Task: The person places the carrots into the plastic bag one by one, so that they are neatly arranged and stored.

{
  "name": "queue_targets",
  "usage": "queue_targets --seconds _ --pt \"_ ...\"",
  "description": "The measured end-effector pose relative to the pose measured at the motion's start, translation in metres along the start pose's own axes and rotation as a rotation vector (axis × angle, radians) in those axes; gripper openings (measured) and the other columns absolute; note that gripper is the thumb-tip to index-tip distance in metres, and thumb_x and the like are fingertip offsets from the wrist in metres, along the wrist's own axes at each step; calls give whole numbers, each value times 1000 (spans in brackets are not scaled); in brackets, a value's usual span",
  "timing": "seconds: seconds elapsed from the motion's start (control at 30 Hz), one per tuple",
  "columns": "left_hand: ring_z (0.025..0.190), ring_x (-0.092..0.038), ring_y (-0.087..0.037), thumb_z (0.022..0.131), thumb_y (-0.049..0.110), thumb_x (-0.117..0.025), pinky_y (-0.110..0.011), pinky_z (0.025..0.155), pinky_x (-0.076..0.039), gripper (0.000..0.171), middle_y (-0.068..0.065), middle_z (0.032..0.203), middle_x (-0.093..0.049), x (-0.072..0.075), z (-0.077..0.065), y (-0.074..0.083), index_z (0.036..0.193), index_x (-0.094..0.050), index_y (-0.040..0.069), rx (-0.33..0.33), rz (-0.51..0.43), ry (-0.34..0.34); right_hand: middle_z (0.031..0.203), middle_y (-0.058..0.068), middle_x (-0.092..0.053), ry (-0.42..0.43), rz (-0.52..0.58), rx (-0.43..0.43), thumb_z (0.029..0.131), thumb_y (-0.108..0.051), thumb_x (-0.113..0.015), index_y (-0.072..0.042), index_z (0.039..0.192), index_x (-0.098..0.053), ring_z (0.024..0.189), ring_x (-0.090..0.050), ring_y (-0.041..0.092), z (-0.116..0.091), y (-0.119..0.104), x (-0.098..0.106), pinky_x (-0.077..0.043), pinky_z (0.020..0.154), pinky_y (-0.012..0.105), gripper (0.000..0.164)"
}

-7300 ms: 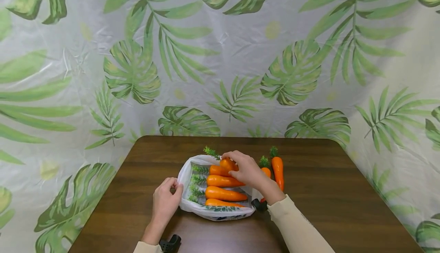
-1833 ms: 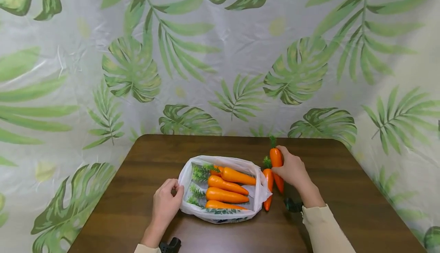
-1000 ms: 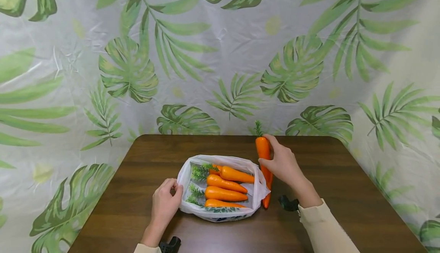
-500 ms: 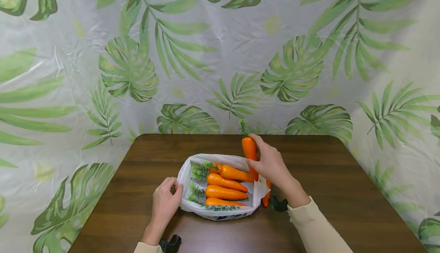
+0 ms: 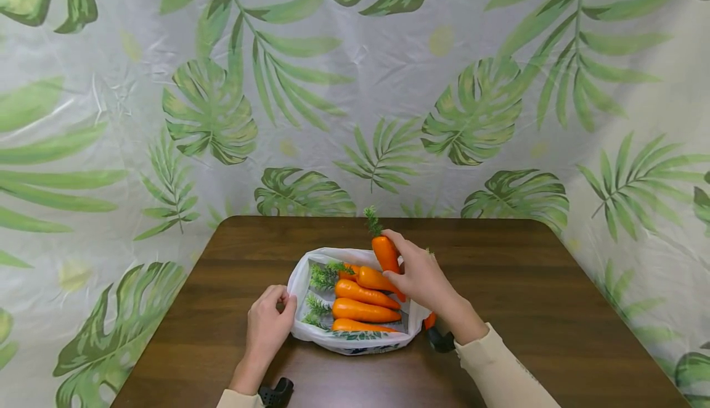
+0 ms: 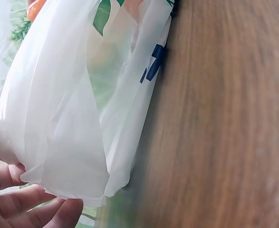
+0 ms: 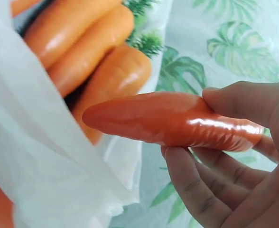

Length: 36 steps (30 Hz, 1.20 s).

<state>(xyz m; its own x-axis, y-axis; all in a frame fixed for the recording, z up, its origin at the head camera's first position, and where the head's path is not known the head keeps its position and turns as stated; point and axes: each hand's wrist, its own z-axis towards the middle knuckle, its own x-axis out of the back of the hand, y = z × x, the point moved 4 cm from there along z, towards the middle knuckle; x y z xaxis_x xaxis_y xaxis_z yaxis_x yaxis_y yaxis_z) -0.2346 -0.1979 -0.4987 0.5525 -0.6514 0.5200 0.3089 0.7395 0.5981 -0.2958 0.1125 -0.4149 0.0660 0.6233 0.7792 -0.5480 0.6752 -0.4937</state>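
Observation:
A white plastic bag [image 5: 297, 329] with a leaf print lies on the table, its mouth spread wide. Inside are several orange carrots [image 5: 366, 310] with green tops pointing left. My left hand [image 5: 269, 317] pinches the bag's left rim; in the left wrist view its fingers [image 6: 25, 204] are at the edge of the plastic [image 6: 68, 128]. Over the right back part of the bag, my right hand [image 5: 426, 280] holds another carrot [image 5: 385, 252] between thumb and fingers, top up and tip down towards the bag. The right wrist view shows this carrot's tip [image 7: 101, 116] beside the bagged ones.
One more carrot [image 5: 429, 320] lies on the table just right of the bag, mostly hidden behind my right hand and the bag. The brown wooden table [image 5: 527, 309] extends to both sides. A leaf-patterned curtain [image 5: 388, 87] hangs behind its far edge.
My right hand has picked up the rightmost carrot from the table and carried it left over the bag. Earlier it laid another carrot inside. The left hand has stayed at the rim.

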Motion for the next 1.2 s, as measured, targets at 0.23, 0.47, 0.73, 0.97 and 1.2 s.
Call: queue_targets --seconds 0.23,0.47,0.73,0.97,1.2 --pt "69 -54 -14 84 9 -74 -34 63 -45 30 5 83 -61 0 0 0 70 -50 22 0 3 -3 124 -2 -61 -95 -93 58 82 -16 -84 -27 154 -35 93 -63 14 -11 -1 -17 -54 78 32 88" --pt "68 -53 -14 85 9 -74 -32 62 -44 30 5 82 -61 0 -1 -1 70 -50 22 8 0 -10 147 0 -50 -162 -217 173 81 -19 -85 -27 154 -35 121 -57 23 -21 -4 -30 -54 86 43 89" --pt "66 -53 -14 84 9 -74 -31 60 -43 31 6 82 -61 -1 -1 -2 70 -50 23 6 -2 -4 139 2 -57 -213 -286 245 81 -20 -85 -22 152 -39 110 -62 21 -29 -3 -36 -55 80 44 84" --pt "68 -54 -14 84 9 -75 -31 61 -43 31 6 84 -63 -1 -1 -3 70 -50 23 28 -4 -7 121 -3 -65 -231 -383 282 80 -21 -85 -18 140 -52 100 -64 17 -34 0 -40 -55 74 41 68" --pt "66 -51 -13 85 9 -74 -29 59 -41 30 5 85 -63 -1 0 -2 71 -51 22 37 -11 -12 108 -3 -65 -210 -407 308 78 -21 -87 -18 133 -56 92 -64 17 -36 2 -43 -55 68 38 63"
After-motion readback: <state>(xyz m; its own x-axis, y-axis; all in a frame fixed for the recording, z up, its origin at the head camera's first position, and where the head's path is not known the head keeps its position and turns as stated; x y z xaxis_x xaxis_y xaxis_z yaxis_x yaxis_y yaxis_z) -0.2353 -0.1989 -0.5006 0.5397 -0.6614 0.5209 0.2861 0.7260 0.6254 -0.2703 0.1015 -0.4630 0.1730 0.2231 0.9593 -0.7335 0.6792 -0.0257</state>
